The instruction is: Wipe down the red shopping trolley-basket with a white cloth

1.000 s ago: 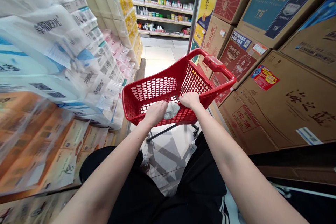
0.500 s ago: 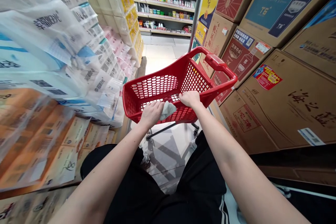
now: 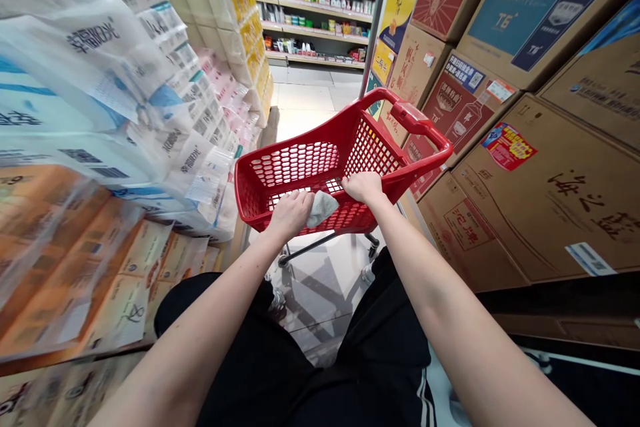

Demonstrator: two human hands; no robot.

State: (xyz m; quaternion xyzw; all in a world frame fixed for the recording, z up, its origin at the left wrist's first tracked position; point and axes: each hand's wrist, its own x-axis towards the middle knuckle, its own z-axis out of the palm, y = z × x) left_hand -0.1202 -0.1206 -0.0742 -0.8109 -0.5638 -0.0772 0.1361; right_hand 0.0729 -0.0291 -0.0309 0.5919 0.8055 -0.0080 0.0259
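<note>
A red plastic shopping cart [image 3: 300, 163] with perforated walls stands across in front of me, its handle at the upper right. My left hand [image 3: 291, 213] is closed over the near rim, towards the cart's left end. From its thumb side sticks out a crumpled pale grey cloth [image 3: 323, 208], draped on the rim between my hands. Farther right along the same rim, my right hand [image 3: 362, 187] is wrapped round the edge, fingers curled inward. The undersides of both grips are hidden. Through the holes the cart's inside shows no goods.
Wrapped packs of tissue paper [image 3: 185, 127] are piled close on the left. Printed cardboard cartons [image 3: 550, 193] form a wall on the right, beside a metal post [image 3: 373, 33]. Stocked shelves [image 3: 320, 10] stand beyond the tiled floor [image 3: 303, 95]. My legs straddle the near side.
Both hands keep their grip on the rim. The cart, hands and cloth sit a few pixels farther right in view; little else differs.
</note>
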